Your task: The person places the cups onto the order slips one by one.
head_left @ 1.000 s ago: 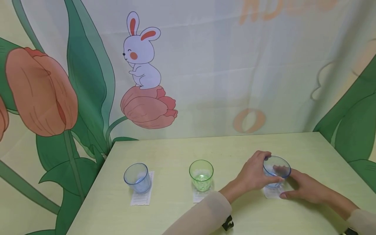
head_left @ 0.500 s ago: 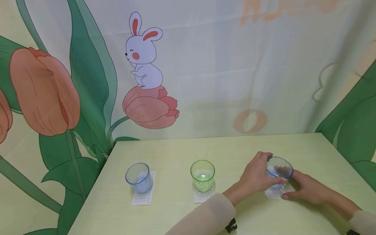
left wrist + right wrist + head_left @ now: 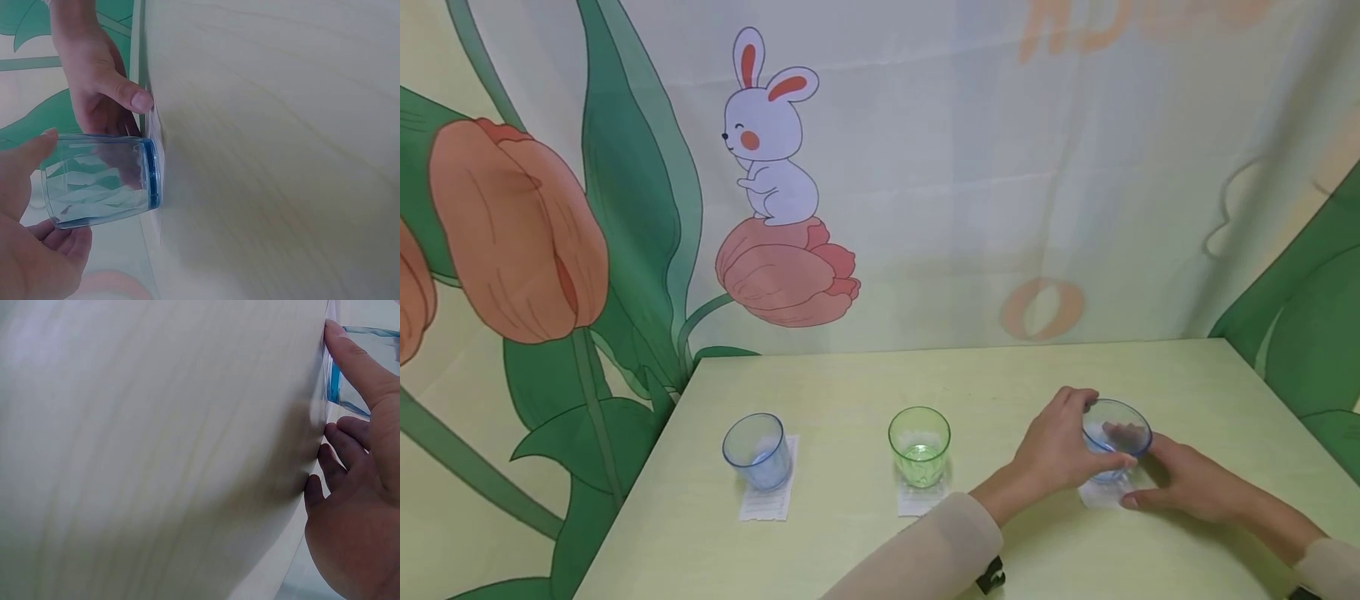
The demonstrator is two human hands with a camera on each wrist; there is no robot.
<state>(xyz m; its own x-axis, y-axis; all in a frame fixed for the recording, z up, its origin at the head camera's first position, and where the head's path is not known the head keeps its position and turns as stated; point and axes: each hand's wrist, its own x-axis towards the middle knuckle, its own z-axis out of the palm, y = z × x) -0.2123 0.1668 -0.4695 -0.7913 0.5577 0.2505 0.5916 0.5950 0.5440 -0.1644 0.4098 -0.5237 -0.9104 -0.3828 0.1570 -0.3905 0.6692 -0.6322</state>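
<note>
At the right of the table, my left hand (image 3: 1060, 448) holds a clear blue glass (image 3: 1105, 427) near its rim, thumb on the near side and fingers on the far side. The glass stands upright over a white slip of paper (image 3: 1099, 495). In the left wrist view the base of the glass (image 3: 103, 181) meets the paper or sits very close to it. My right hand (image 3: 1187, 482) lies beside the glass, its thumb touching the paper's edge. In the right wrist view the fingertips of the right hand (image 3: 356, 481) rest at the tabletop, not curled round anything.
A green glass (image 3: 919, 450) stands on a paper slip (image 3: 917, 502) mid-table. Further left, another blue glass (image 3: 758, 454) stands on its own slip (image 3: 763, 504). Behind the table (image 3: 842, 383) hangs a cloth (image 3: 917, 208) printed with a rabbit and tulips.
The whole head view has shifted slightly to the right. Both hands and the held blue glass keep nearly the same place on the table.
</note>
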